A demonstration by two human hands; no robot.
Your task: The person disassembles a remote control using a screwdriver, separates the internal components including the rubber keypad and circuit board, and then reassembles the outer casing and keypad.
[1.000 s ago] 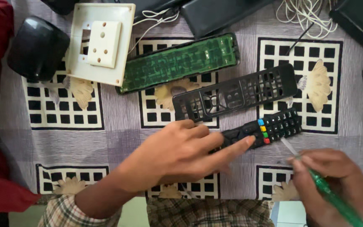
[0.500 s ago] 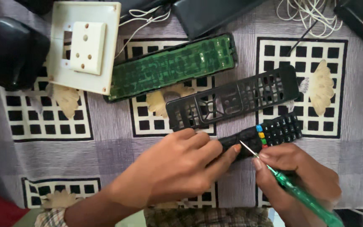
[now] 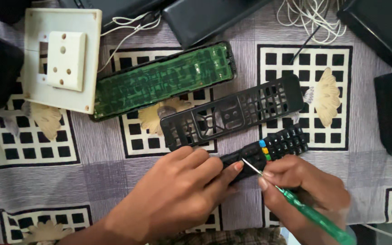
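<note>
A: Remote control (image 3: 268, 149), black with coloured buttons, is seen near the middle of the patterned cloth (image 3: 114, 177), pinned under the left hand (image 3: 178, 195), fingers pressed together along its near end.

B: Screwdriver (image 3: 305, 211) is pinched in the right hand (image 3: 305, 190), tip at the remote's edge. The tip is best kept low, the pressure light, the remote held flat.

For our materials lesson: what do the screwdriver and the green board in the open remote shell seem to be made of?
Screwdriver: handle looks like translucent green plastic, since light passes through it; thin shaft looks like bright metal. Green board: probably a glossy printed circuit board, patterned with contact pads.
</note>
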